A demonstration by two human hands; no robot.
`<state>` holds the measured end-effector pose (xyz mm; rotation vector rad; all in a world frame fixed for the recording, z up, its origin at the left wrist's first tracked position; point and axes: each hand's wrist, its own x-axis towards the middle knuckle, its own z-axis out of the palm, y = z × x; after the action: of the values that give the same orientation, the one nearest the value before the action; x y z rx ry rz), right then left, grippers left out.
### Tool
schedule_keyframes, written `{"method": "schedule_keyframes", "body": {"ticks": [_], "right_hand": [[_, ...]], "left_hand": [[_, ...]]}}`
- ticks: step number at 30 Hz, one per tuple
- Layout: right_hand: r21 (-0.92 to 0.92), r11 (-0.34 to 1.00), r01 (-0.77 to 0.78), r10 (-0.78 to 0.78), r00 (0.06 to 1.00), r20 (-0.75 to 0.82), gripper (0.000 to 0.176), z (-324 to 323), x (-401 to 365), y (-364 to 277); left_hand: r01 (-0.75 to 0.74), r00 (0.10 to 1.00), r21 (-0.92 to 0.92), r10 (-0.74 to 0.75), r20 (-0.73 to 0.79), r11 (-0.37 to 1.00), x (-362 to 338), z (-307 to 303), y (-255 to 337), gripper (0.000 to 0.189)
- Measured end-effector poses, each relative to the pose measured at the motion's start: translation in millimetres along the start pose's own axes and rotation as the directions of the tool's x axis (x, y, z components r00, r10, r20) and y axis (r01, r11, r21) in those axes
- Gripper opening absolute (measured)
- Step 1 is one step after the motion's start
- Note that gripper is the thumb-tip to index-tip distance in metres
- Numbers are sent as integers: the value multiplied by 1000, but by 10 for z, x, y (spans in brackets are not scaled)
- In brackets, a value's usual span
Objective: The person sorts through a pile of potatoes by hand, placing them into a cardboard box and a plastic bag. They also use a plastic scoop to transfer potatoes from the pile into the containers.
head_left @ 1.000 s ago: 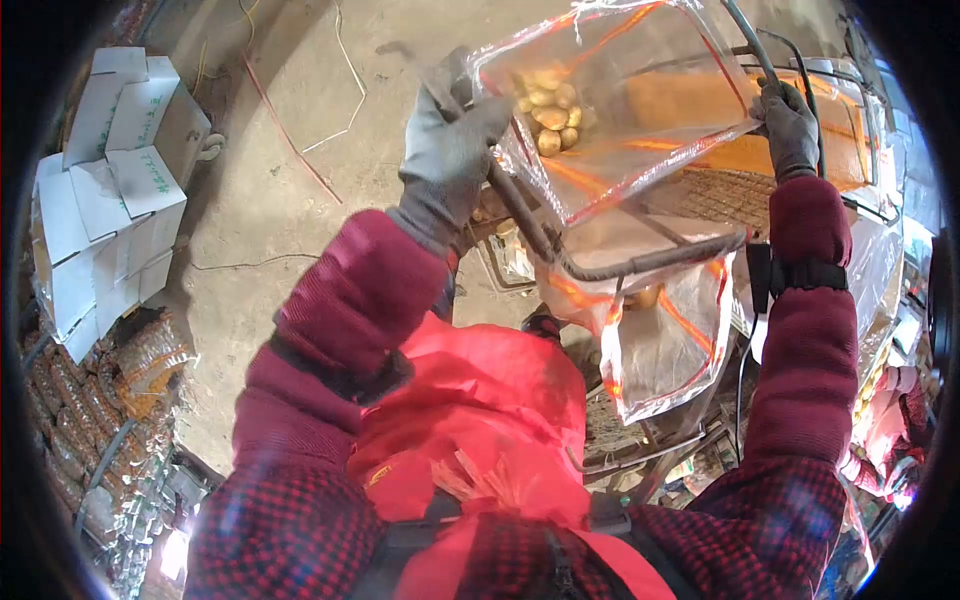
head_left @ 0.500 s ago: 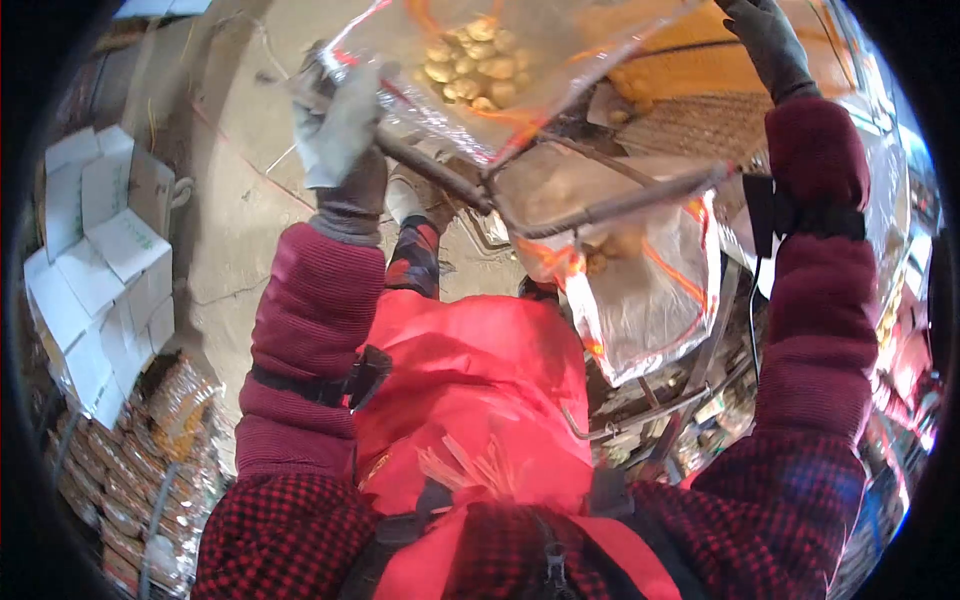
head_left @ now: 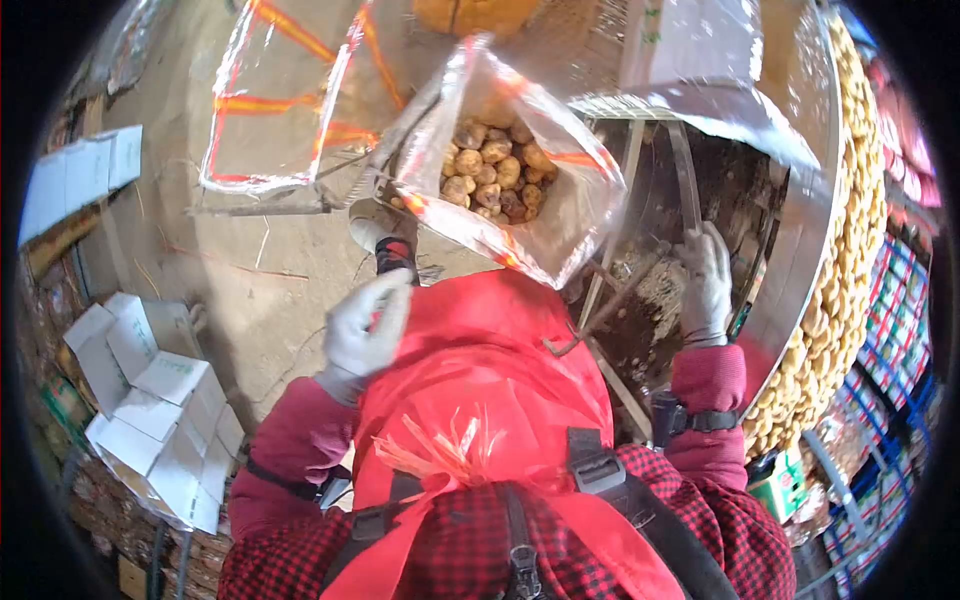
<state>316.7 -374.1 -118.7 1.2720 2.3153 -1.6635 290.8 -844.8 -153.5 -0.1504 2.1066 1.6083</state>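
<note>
in the head view, the left hand point(head_left: 368, 330), in a pale grey glove, is hovering over the left side of the red apron point(head_left: 480, 340); its fingers are bending loosely, with a gap showing between thumb and fingers, and it is gripping nothing visible. the right hand point(head_left: 706, 285), also gloved, is reaching forward beside the metal frame point(head_left: 684, 175); its fingers are extending, released, though whether the fingertips are touching the frame i cannot tell.

the open clear bag point(head_left: 575, 215) with orange stripes is hanging ahead of the apron, between the two hands and farther forward, and is holding the round brown produce point(head_left: 497, 175). neither hand is touching this bag. a second striped bag point(head_left: 265, 150) is spreading to its left. a shoe point(head_left: 366, 229) is showing just beyond the left hand.

white boxes point(head_left: 165, 400) are sitting at the far left. at the right, a long heap of pale tan produce point(head_left: 825, 300) is lying along a smooth metal panel point(head_left: 797, 270).
</note>
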Motion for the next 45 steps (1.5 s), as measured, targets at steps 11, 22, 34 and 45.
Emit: {"method": "schedule_keyframes", "body": {"ticks": [11, 22, 34, 45], "right_hand": [[392, 891, -229, 136, 958, 251, 44, 470, -379, 307], [277, 941, -196, 146, 971, 191, 30, 525, -204, 388], [274, 914, -299, 181, 905, 385, 28, 356, -97, 343], [261, 908, -327, 126, 808, 575, 39, 310, 169, 268]], "left_hand": [[-405, 887, 645, 107, 450, 648, 1147, 2034, 758, 68], [-474, 835, 200, 366, 411, 857, 837, 2322, 919, 28], [-347, 925, 605, 156, 346, 716, 942, 2282, 832, 89], [-81, 964, 505, -61, 257, 859, 1410, 2427, 419, 15]]}}
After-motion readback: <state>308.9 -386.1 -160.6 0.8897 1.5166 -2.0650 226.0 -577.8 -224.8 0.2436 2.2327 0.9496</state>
